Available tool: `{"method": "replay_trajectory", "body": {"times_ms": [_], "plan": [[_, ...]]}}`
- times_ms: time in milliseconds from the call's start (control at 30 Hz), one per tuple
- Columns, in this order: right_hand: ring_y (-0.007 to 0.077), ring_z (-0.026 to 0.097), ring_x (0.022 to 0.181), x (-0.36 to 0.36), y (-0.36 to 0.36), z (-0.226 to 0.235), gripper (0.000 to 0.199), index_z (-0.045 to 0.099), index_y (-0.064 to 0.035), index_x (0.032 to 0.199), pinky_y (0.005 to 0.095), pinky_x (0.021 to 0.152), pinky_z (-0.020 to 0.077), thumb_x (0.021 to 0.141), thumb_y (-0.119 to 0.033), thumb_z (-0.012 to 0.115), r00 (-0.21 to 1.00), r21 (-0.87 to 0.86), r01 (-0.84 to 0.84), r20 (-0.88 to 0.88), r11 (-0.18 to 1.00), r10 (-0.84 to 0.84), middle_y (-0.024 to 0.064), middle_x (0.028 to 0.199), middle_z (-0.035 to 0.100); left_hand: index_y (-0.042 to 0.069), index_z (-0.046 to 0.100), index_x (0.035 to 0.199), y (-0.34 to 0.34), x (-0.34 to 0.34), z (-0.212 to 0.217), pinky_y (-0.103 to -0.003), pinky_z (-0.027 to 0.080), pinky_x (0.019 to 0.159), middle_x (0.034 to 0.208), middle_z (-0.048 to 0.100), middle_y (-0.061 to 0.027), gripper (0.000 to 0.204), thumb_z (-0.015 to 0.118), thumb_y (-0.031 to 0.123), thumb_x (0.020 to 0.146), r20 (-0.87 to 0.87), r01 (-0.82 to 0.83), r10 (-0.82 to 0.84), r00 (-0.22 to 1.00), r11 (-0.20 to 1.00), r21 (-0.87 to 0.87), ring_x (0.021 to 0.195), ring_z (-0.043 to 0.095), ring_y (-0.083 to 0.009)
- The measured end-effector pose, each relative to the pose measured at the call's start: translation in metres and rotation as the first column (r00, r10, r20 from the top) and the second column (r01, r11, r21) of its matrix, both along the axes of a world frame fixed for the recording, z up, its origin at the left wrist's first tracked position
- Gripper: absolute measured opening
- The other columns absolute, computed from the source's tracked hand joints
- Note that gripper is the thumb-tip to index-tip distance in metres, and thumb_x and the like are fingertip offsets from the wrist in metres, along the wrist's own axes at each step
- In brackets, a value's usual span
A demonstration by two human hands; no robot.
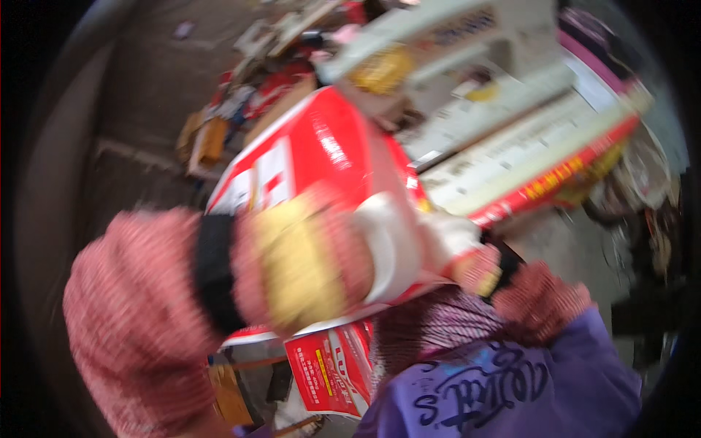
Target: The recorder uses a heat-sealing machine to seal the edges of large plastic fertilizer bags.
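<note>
head view: both hands [388, 244], closed, grip a red-and-white bag [332, 146].

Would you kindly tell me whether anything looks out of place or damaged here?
The heap beyond the red bag looks untidy: mixed items lie jumbled at odd angles. The white machine slants in the picture too, though that may just be a tilted camera. I see no clear spill or damage, but blur hides detail.

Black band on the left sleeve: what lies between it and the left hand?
Head view: pink cloth with a yellow patch, then the left hand.
</note>
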State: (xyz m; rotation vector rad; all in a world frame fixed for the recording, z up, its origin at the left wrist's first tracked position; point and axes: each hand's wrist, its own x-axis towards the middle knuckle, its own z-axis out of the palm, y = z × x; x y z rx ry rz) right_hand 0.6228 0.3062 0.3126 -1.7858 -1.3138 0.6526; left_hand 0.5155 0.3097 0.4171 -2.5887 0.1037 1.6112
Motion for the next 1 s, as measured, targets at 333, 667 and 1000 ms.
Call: {"method": "replay_trajectory", "body": {"times_ms": [333,667,1000], "plan": [[0.0367,0.063,0.090,0.017,0.082,-0.008,0.028,0.063,-0.0049,0.100,0.0514,0.077,0.0509,0.083,-0.026,0.057,0.967,0.002,-0.222,-0.128,0.975,0.221,0.0180,0.092,0.063,0.012,0.073,0.082,0.020,0.080,0.067,-0.039,0.053,0.060,0.074,0.068,-0.0104,0.022,0.065,0.031,0.075,-0.209,0.139,-0.107,0.972,0.979,0.149,0.069,0.067,-0.0292],[0.0382,0.063,0.090,0.027,0.064,-0.025,0.029,0.063,-0.0017,0.098,0.0524,0.078,0.0505,0.081,-0.025,0.061,0.883,0.083,-0.436,-0.154,0.896,0.444,0.0194,0.094,0.063,0.010,0.071,0.076,0.020,0.079,0.147,-0.035,0.050,0.054,0.067,0.064,-0.0096,0.022,0.059,0.027,0.082,-0.192,0.320,-0.265,0.945,0.870,0.375,0.062,0.064,-0.0237],[0.0397,0.062,0.090,0.020,0.136,-0.038,0.030,0.063,0.0015,0.096,0.0534,0.079,0.0501,0.079,-0.023,0.066,0.846,0.118,-0.358,0.461,0.926,0.268,0.0208,0.095,0.063,0.006,0.070,0.072,0.037,0.086,0.066,-0.041,0.051,0.061,0.067,0.065,-0.0084,0.040,0.059,0.044,0.080,0.018,0.084,-0.087,0.996,0.989,0.123,0.065,0.064,-0.0285]]}}
